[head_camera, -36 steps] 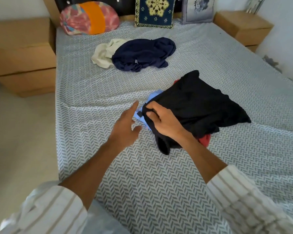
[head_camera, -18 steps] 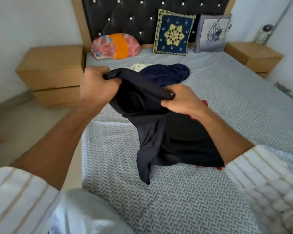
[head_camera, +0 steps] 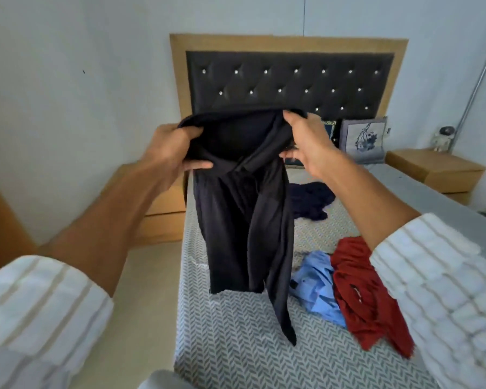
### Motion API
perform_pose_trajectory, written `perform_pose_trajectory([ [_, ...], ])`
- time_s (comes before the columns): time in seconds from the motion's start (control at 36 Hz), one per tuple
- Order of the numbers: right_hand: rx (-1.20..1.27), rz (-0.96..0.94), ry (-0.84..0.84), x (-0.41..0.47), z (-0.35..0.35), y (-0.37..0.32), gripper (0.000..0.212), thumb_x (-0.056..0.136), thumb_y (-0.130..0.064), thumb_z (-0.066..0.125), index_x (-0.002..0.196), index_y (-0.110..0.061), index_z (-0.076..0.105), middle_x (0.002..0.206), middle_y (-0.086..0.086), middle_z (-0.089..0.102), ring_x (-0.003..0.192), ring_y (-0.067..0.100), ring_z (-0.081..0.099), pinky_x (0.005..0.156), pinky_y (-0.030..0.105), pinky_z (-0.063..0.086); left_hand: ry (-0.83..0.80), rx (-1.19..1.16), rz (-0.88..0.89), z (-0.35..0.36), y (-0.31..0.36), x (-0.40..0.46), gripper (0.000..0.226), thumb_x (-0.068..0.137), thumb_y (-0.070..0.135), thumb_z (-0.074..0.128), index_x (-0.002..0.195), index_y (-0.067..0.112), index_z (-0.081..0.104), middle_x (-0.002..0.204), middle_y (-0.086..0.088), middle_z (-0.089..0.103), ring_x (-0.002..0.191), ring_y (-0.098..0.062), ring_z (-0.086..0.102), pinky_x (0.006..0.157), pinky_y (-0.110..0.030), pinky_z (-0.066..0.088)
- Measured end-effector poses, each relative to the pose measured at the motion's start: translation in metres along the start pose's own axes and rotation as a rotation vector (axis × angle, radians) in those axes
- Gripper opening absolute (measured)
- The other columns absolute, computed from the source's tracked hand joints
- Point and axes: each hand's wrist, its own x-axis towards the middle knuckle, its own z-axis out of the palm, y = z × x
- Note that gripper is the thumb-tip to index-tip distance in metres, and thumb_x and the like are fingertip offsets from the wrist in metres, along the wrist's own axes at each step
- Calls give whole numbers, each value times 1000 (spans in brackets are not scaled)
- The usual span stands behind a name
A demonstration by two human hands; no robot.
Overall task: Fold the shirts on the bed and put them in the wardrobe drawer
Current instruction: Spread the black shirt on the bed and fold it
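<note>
Two hands, left hand (head_camera: 177, 148) and right hand (head_camera: 306, 144), each grip the black shirt (head_camera: 244, 220) at frame centre; we hold it high so it hangs straight above the bed (head_camera: 236, 346), ready for folding.

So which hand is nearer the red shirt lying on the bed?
Right. The right hand grips the black shirt above and behind the red shirt; the left hand grips it farther left.

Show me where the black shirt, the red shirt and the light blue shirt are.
black shirt (head_camera: 236, 220), head view, on its hanging body.
red shirt (head_camera: 359, 293), head view, on its crumpled middle.
light blue shirt (head_camera: 317, 284), head view, on its crumpled middle.
</note>
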Motion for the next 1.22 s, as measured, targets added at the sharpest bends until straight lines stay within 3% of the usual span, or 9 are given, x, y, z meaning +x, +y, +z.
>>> perform_pose_trajectory([
  [0.14,-198,-44,-151,-2,-23,-13,30,86,-41,77,107,-20,69,110,-3,75,103,17,71,74,34,60,-227,502,195,-26,25,-2,30,79,-2,73,106,12,72,104,-1,75,97,-15,71,85,-26,56],
  [0.22,-359,-42,-370,-13,-43,-8,43,74,-9,87,113,-14,72,109,0,77,106,17,71,98,39,55,-119,841,289,-37,25,0,26,74,3,71,94,19,75,92,1,75,91,-17,70,83,-31,56],
  [0.31,-598,-99,-437,-27,-50,-4,42,67,-1,89,99,-22,72,94,-10,77,91,4,72,90,25,52,53,977,402,-38,25,-3,27,83,3,59,95,18,78,92,-4,76,92,-21,69,85,-28,54],
  [0.47,-1079,-299,-269,-28,-43,-1,29,70,-7,85,89,-22,69,83,-12,66,86,12,66,71,23,44,95,703,226,-29,31,-14,25,95,7,38,106,11,61,82,-21,70,48,-27,70,47,-38,60],
  [0.67,-163,-72,33,-15,-35,-22,18,97,-4,53,97,-15,68,104,4,67,87,23,68,57,36,61,126,703,342,-39,45,-10,11,100,18,47,102,12,56,73,-19,68,52,-30,68,51,-34,57],
  [0.81,-145,2,18,-11,-44,-21,19,102,-18,48,99,-26,65,93,0,66,78,21,61,51,31,55,72,1031,409,-52,54,-9,26,79,19,80,101,17,65,92,-5,66,86,-25,63,76,-36,54],
  [0.97,-219,76,40,-7,-61,6,21,105,-21,49,90,-27,63,78,-6,49,55,6,34,34,13,20,244,843,204,-50,34,-11,33,83,-2,35,104,11,57,81,-18,68,40,-21,66,31,-21,44],
  [1.06,-376,3,63,-8,-70,7,13,101,-31,59,93,-24,68,71,-6,57,47,6,45,36,14,25,277,748,149,-47,27,-7,31,89,2,35,105,14,59,94,-17,65,45,-25,67,34,-28,52],
  [1.22,-704,71,-68,-14,-101,0,44,85,-48,76,109,-12,73,100,-2,71,89,16,65,67,21,52,230,820,135,-63,17,-2,18,96,22,51,90,18,67,83,-15,73,49,-28,70,56,-32,59],
])
